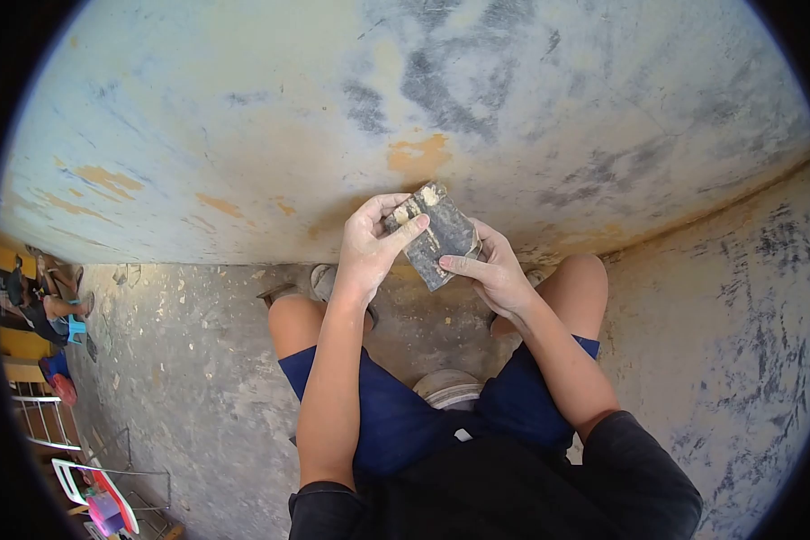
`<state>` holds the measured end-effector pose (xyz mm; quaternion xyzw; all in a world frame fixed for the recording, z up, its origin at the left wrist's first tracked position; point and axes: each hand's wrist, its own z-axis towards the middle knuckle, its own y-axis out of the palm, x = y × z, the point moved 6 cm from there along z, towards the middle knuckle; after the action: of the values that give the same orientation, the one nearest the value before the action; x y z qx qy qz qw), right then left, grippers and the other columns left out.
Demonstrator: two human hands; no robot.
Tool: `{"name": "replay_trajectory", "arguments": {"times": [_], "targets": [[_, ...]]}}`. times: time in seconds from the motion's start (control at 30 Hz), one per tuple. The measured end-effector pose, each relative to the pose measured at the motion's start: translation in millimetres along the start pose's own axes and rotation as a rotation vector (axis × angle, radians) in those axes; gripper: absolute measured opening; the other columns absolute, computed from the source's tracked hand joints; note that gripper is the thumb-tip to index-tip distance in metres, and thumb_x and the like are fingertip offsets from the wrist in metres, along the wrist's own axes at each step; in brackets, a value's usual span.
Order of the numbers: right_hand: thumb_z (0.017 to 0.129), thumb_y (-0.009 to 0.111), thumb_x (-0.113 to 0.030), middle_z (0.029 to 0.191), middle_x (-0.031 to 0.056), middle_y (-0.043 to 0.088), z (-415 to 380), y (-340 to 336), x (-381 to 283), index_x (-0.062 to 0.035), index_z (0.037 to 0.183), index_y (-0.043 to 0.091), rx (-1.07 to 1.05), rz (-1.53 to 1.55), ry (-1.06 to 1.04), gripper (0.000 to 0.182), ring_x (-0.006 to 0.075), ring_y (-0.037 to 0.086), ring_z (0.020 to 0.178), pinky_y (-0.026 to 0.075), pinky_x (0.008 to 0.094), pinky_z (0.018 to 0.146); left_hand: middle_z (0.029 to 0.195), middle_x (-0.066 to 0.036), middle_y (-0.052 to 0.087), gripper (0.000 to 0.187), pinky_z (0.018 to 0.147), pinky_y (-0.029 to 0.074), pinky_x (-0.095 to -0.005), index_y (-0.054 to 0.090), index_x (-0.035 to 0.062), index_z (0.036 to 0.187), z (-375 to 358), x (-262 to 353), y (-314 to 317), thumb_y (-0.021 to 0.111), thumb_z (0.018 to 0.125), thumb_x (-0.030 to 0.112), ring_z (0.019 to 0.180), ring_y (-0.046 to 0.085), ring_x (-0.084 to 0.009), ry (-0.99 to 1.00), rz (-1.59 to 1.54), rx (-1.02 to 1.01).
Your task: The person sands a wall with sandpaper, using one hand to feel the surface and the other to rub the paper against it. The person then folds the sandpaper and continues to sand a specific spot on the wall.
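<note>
Both my hands hold a dark, worn rectangular block with pale yellowish residue on its face [448, 232], tilted in front of the wall. On its upper left side is my left hand [373, 238], thumb lying on the face and fingers behind. My right hand [490, 270] grips the lower right side, its thumb on the face near the edge. Pale dust covers the fingers of both hands. Behind the block stands the wall [270, 117], whitish with dark grey smudges and orange-brown patches. The fingers behind the block are partly hidden.
Below me is a round pale container [448, 389] between my legs. The grey floor [198, 360] has pale specks. Another wall [720, 360] rises at the right. At the far left are seated people [49, 306], a blue stool [76, 328], and a white-and-red chair [108, 495] holding pink and purple items.
</note>
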<state>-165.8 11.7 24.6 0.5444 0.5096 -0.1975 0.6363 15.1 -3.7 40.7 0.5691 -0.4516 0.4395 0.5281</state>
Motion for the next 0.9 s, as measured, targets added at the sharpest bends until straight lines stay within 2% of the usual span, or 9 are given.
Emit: {"name": "replay_trajectory", "arguments": {"times": [0.07,0.13,0.27,0.33,0.4,0.53,0.67,0.83,0.9], "targets": [[0.092,0.079,-0.001,0.128,0.0067,0.068,0,-4,2,0.0009,0.14,0.058,-0.006,-0.035,-0.006,0.053,0.0141,0.067,0.114,0.053,0.0335,0.102,0.109,-0.008,0.072,0.044,0.09,0.056,-0.0316,0.067,-0.0031,0.126,-2,-3,0,0.086,0.091,0.015,0.098,0.069,-0.0156,0.042,0.087,-0.009],[0.095,0.075,0.001,0.125,0.0072,0.07,-1,-4,-3,0.003,0.137,0.061,-0.01,-0.285,-0.133,0.045,0.0133,0.067,0.11,0.055,0.0344,0.098,0.111,-0.009,0.071,0.04,0.092,0.055,-0.0324,0.07,0.002,0.127,-19,26,2,0.085,0.091,0.013,0.101,0.068,-0.0176,0.506,0.737,0.256],[0.093,0.071,0.003,0.119,0.0108,0.072,-6,-3,-5,0.0028,0.137,0.061,0.12,-0.438,-0.217,0.045,0.0174,0.069,0.102,0.056,0.0353,0.094,0.116,-0.011,0.07,0.039,0.09,0.057,-0.0353,0.075,0.0006,0.12,-29,25,16,0.088,0.086,0.015,0.099,0.07,-0.0219,0.474,0.605,0.118],[0.087,0.07,0.006,0.113,0.0154,0.071,-15,6,-23,-0.0001,0.143,0.06,0.203,-0.984,-0.651,0.057,0.0244,0.07,0.096,0.057,0.0358,0.09,0.116,-0.012,0.07,0.046,0.091,0.057,-0.0365,0.075,0.0003,0.122,-35,23,26,0.091,0.084,0.021,0.101,0.07,-0.0229,0.432,0.568,0.099],[0.084,0.072,0.006,0.111,0.0166,0.07,-18,12,-23,-0.0017,0.145,0.059,0.165,-0.979,-0.669,0.064,0.0282,0.07,0.094,0.057,0.0368,0.09,0.119,-0.013,0.069,0.062,0.094,0.057,-0.0379,0.072,-0.0004,0.128,-39,19,33,0.095,0.079,0.029,0.108,0.071,-0.0251,0.413,0.566,0.073],[0.077,0.078,0.002,0.11,0.0179,0.068,-20,24,-21,-0.0025,0.151,0.056,0.046,-0.978,-0.718,0.077,0.0328,0.068,0.1,0.055,0.0405,0.094,0.122,-0.013,0.068,0.067,0.096,0.057,-0.0387,0.071,-0.0006,0.131,-42,16,40,0.096,0.077,0.031,0.112,0.07,-0.0265,0.409,0.497,0.088],[0.078,0.082,-0.001,0.116,0.0186,0.068,-25,31,-32,-0.0002,0.146,0.059,0.064,-1.047,-0.803,0.072,0.0338,0.065,0.11,0.054,0.0411,0.097,0.105,-0.015,0.077,0.022,0.086,0.057,-0.0328,0.078,-0.0051,0.112,-37,17,25,0.079,0.094,0.009,0.093,0.074,-0.0221,0.353,0.318,0.18],[0.083,0.088,-0.011,0.12,0.0171,0.068,-30,18,-55,-0.0004,0.136,0.066,0.558,-1.084,-0.832,0.059,0.0296,0.064,0.107,0.054,0.0379,0.085,0.102,-0.012,0.077,0.013,0.082,0.057,-0.032,0.081,0.0003,0.105,-28,23,4,0.078,0.094,0.006,0.089,0.073,-0.021,0.425,0.372,0.222],[0.085,0.087,-0.012,0.117,0.0158,0.069,-18,7,-48,-0.0002,0.136,0.066,0.523,-0.971,-0.741,0.057,0.0266,0.064,0.104,0.054,0.0359,0.082,0.097,-0.011,0.076,0.013,0.081,0.056,-0.0327,0.082,0.0026,0.104,-29,35,6,0.078,0.093,0.006,0.086,0.072,-0.0214,0.513,0.565,0.219]]}}
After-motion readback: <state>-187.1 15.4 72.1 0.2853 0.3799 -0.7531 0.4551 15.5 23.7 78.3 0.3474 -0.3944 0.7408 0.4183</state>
